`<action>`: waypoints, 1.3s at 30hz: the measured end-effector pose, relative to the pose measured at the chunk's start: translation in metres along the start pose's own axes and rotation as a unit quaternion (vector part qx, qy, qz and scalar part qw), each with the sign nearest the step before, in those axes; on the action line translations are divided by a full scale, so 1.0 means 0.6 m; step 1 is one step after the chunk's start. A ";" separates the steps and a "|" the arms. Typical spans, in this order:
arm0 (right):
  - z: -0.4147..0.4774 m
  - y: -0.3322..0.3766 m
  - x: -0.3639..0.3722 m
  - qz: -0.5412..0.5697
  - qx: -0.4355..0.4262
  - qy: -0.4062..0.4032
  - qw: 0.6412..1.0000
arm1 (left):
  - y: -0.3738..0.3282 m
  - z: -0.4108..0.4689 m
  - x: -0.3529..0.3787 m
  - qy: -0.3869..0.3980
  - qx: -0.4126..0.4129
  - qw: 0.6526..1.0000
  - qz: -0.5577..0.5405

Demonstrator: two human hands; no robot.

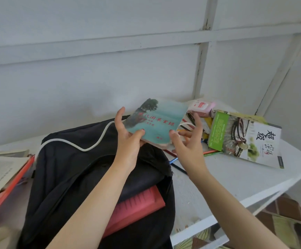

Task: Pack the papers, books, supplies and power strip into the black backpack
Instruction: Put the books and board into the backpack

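White-painted wall panels (92,69) with raised battens fill the upper half of the view, and a white bench (236,180) runs below them, with patterned floor (281,221) showing at 4 o'clock.

The black backpack (65,168) lies on the bench at the centre-left, its mouth open toward 5 o'clock. A red book (137,205) sits partly inside that opening, its lower end sticking out. A white cord (92,144) curves across the top of the backpack, from its 9 o'clock edge up toward 1 o'clock.

Above the backpack's 1 o'clock corner, the left hand (128,141) grips a teal paperback (156,121) with red characters on the cover, thumb pressed on the cover and the other fingers beneath; the book is lifted and tilted, clear of the bench. The right hand (187,142) is just beside the book's 4 o'clock corner with fingers spread and relaxed, gripping nothing; whether its thumb touches the book cannot be told.

At 3 o'clock from the hands, a second book (250,139) with a green flap and large black characters lies propped on the bench. A pink packet (201,106) rests behind it, against the wall. Coloured pencils (212,152) and a blue pen (174,160) lie scattered between this book and the backpack. At 9 o'clock, loose papers (0,173) rest on a red folder (18,177) just beside the backpack.
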State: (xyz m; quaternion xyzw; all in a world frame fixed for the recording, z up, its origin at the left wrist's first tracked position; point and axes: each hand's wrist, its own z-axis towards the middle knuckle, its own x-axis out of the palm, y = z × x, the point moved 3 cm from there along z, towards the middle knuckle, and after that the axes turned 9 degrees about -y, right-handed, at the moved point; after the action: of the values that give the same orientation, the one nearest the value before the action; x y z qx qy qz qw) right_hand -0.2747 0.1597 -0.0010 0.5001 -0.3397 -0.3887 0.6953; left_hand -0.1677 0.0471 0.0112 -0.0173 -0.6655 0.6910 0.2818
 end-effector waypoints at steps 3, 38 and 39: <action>0.033 0.013 -0.047 -0.023 -0.020 -0.059 0.998 | -0.019 0.004 -0.019 0.012 -0.001 1.000 -0.005; -0.175 -0.004 -0.154 0.243 0.247 0.001 0.938 | -0.057 -0.093 -0.188 0.314 0.419 0.655 0.545; -0.183 -0.005 -0.156 0.238 0.249 -0.011 0.939 | -0.058 -0.095 -0.193 0.318 0.424 0.634 0.564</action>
State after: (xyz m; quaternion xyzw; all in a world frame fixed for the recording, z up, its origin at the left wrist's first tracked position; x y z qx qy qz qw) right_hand -0.2243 0.2887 -0.0412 0.5576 -0.5423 -0.1196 0.6169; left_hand -0.0348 0.0494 -0.0036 -0.4862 -0.0294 0.8733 0.0076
